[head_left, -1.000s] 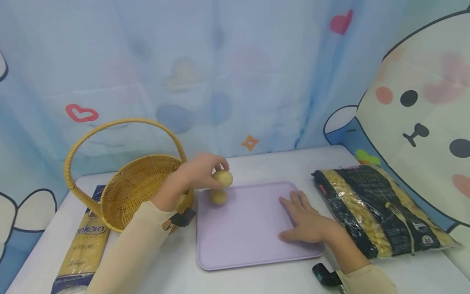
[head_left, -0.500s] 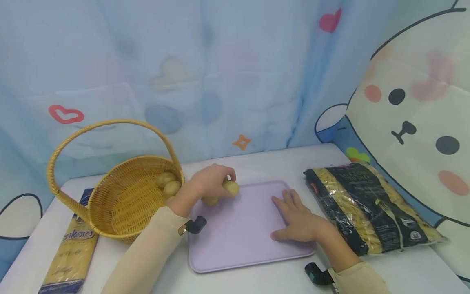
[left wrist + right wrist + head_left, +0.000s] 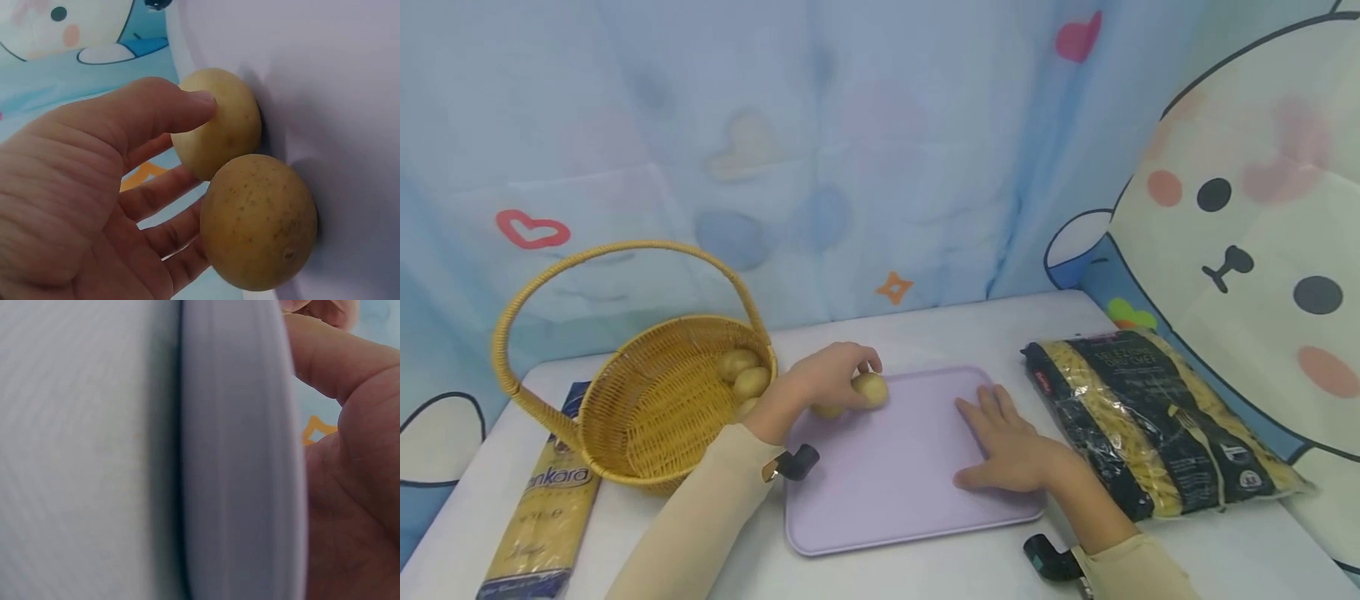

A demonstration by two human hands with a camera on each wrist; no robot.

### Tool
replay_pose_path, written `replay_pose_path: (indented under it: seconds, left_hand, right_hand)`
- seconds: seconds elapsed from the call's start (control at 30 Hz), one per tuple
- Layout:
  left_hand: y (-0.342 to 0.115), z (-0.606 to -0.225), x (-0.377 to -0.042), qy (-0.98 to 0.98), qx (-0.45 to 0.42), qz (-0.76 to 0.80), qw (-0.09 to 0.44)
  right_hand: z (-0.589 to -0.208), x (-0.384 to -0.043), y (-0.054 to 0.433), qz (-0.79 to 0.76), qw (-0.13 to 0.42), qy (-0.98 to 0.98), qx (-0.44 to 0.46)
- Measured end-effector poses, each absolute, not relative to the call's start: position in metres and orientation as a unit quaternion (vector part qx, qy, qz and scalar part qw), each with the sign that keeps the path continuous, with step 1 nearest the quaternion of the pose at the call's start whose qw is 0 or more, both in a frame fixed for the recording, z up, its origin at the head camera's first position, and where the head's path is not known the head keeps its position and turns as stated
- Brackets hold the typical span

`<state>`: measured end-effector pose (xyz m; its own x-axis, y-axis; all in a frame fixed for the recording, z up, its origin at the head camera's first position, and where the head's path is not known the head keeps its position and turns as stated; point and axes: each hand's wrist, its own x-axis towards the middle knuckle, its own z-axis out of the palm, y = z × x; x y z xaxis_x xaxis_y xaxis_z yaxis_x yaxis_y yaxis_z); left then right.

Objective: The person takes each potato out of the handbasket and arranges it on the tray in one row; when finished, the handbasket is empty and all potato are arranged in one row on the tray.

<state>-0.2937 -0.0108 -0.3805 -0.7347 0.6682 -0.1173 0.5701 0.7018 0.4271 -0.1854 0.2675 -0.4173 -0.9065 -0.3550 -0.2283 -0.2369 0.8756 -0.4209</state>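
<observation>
My left hand (image 3: pixel 829 379) pinches a pale potato (image 3: pixel 871 390) at the far left corner of a lilac tray (image 3: pixel 917 467). In the left wrist view the thumb lies on that potato (image 3: pixel 228 125), with the fingers behind it. A second, speckled potato (image 3: pixel 259 222) sits on the tray right beside the first; in the head view the hand hides most of it. On the tray's right side rests my right hand (image 3: pixel 1011 450), fingers spread and nearly straight. The right wrist view shows the tray's edge (image 3: pixel 244 450) close up, beside the thumb.
Left of the tray stands a yellow wicker basket (image 3: pixel 658 425) with a tall handle, several potatoes (image 3: pixel 751 383) at its right side. A long pasta packet (image 3: pixel 546 508) lies partly behind the basket. At the right is a large black-and-yellow pasta bag (image 3: pixel 1157 425). A patterned curtain (image 3: pixel 850 167) hangs behind the table.
My left hand has moved right and down with the potato, from above the tray's far left corner onto the tray. The right hand stays in place on the tray.
</observation>
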Motion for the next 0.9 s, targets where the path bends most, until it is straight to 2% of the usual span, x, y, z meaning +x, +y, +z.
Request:
replay_pose_path:
  seconds: [0.33, 0.6, 0.9]
  left_hand:
    - [-0.021, -0.368, -0.284, 0.91, 0.362, 0.17, 0.108]
    - [-0.033, -0.336, -0.27, 0.89, 0.412, 0.174, 0.092]
    - [-0.075, -0.305, -0.268, 0.886, 0.387, 0.24, 0.081]
  right_hand:
    - [-0.417, -0.186, 0.266, -0.2, 0.143, 0.955, -0.167]
    - [-0.416, -0.188, 0.267, -0.197, 0.14, 0.956, -0.167]
    - [-0.421, -0.188, 0.267, -0.202, 0.141, 0.955, -0.168]
